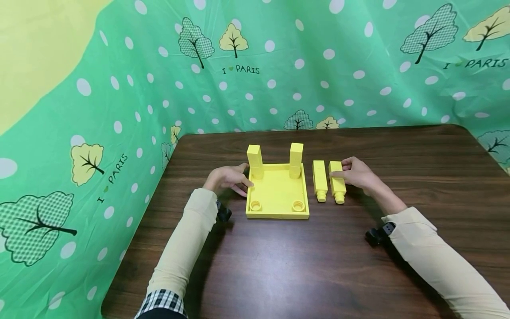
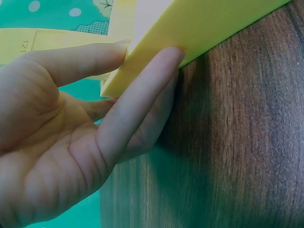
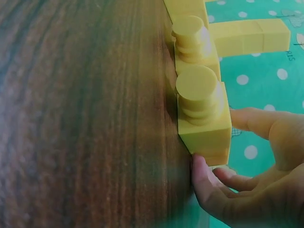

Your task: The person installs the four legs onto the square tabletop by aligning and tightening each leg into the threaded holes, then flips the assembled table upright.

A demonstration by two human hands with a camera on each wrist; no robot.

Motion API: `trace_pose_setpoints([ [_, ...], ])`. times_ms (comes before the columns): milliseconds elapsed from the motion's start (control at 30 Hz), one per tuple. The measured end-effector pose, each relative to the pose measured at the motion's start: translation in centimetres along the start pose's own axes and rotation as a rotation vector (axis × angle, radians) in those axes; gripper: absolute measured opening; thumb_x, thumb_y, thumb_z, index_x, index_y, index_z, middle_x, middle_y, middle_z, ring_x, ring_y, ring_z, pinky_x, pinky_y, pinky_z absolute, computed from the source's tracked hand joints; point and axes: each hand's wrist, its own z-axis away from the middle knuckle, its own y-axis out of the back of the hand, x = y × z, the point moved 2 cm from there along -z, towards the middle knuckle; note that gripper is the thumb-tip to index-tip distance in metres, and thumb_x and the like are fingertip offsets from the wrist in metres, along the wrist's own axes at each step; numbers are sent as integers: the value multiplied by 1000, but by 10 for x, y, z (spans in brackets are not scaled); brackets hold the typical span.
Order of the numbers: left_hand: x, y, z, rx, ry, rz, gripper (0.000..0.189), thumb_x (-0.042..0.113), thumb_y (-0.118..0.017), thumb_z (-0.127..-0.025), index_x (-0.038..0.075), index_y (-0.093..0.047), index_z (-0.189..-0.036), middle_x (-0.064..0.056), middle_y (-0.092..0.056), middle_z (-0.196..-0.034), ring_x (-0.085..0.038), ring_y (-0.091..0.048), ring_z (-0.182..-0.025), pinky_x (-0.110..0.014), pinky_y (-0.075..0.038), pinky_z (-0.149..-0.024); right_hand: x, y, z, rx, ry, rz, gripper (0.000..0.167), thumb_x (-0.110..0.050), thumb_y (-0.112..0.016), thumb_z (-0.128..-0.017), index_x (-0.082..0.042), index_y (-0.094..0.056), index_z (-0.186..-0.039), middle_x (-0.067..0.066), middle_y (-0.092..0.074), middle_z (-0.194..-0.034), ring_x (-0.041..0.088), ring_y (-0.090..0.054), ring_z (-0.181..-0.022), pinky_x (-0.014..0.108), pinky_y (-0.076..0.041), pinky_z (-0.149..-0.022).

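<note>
outer yellow leg (image 1: 338, 188) in the pinch of the right hand (image 1: 360, 175)

we see the outer yellow leg lying on its side on the table (image 1: 279, 266), its stepped round peg (image 3: 197, 92) pointing towards the person. it lies just to the left of the right hand, whose fingers reach in near its far end. in the right wrist view we find one digit against its upper face and another low on its side, so we read the right hand as pinching it.

just beside it, on the left, we see the inner yellow leg (image 1: 319, 177), lying parallel with its own peg towards the person.

further left we come to the yellow tray (image 1: 277, 190), a shallow square piece with a raised rim. it lies right against the left hand (image 1: 228, 178), which holds its left side near the far corner: we see one digit touching the rim and another along the outer wall.

at the far corners we see the left standing leg (image 1: 254, 157) and the right standing leg (image 1: 296, 155), both upright. at the near corners we note the left round socket (image 1: 255, 205) and the right round socket (image 1: 298, 205).

beyond the hands we see two pale sleeves (image 1: 195, 230) and a small black device (image 1: 223, 212) at the left wrist. behind the table we see a green cloth (image 1: 239, 106) with white dots and printed trees.
</note>
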Motion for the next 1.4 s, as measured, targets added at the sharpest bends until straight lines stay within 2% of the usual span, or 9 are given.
trace_pose_setpoints([
  [167, 0, 0, 0, 1, -4, -2, 93, 3, -61, -92, 24, 4, -154, -19, -57, -118, -28, -65, -92, -39, -59, -84, -2, 0, 1, 15, -7, 25, 80, -34, -64, -90, 12, -23, -142, 31, -34, -134, 36, -45, -113, 45, -54, -90],
  [367, 0, -1, 2, 3, -2, -3, 93, 3, -61, -92, 24, 6, -154, -19, -56, -118, -27, -64, -92, -38, -59, -84, -8, -2, 3, 53, 10, 148, 78, -37, -59, -92, 8, -24, -144, 27, -39, -129, 33, -47, -101, 35, -49, -73],
  [433, 0, -1, 2, 4, -3, -2, 94, 3, -60, -92, 24, 7, -154, -20, -55, -119, -27, -64, -92, -38, -59, -84, -10, -3, 3, 63, 13, 191, 77, -38, -58, -92, 7, -23, -145, 28, -40, -129, 35, -48, -101, 37, -47, -72],
  [533, 0, -1, 2, 8, -1, 0, 94, 3, -60, -92, 24, 8, -154, -20, -55, -119, -28, -64, -92, -38, -59, -84, -12, -2, 3, 52, 16, 191, 75, -36, -54, -93, 6, -22, -146, 32, -38, -134, 40, -48, -110, 44, -50, -80],
  [833, -2, -2, 1, 3, 5, -1, 95, 3, -61, -92, 24, 8, -154, -19, -54, -120, -28, -63, -94, -38, -59, -84, -4, 5, 1, -54, -23, -54, 67, -26, -41, -99, 9, -14, -148, 35, -26, -144, 46, -40, -126, 52, -48, -100],
  [967, -2, -1, 1, 2, 1, -4, 95, 4, -60, -92, 25, 9, -154, -19, -56, -118, -28, -64, -93, -38, -59, -84, 1, 6, 0, -44, -27, -114, 64, -28, -37, -101, 7, -15, -149, 34, -23, -147, 46, -33, -132, 53, -44, -104],
  [1133, -1, 0, 1, 2, -2, -3, 95, 4, -60, -92, 25, 10, -154, -19, -56, -118, -28, -64, -92, -38, -59, -84, 6, 6, -2, -33, -13, -176, 65, -34, -37, -102, 7, -17, -149, 32, -25, -147, 45, -33, -133, 52, -44, -105],
  [1267, -1, 0, 1, 3, 0, 4, 96, 4, -60, -92, 25, 10, -154, -19, -55, -119, -28, -63, -92, -39, -59, -84, 5, 5, -2, -23, -6, -236, 71, -40, -40, -101, 7, -19, -149, 28, -25, -148, 41, -33, -131, 48, -46, -104],
  [1400, 0, 1, 0, 10, 1, 10, 96, 4, -61, -92, 25, 9, -154, -20, -55, -119, -27, -64, -90, -39, -59, -84, 0, 7, 0, 3, 5, -286, 73, -43, -44, -99, 6, -21, -148, 25, -27, -147, 36, -36, -127, 30, -54, -91],
])
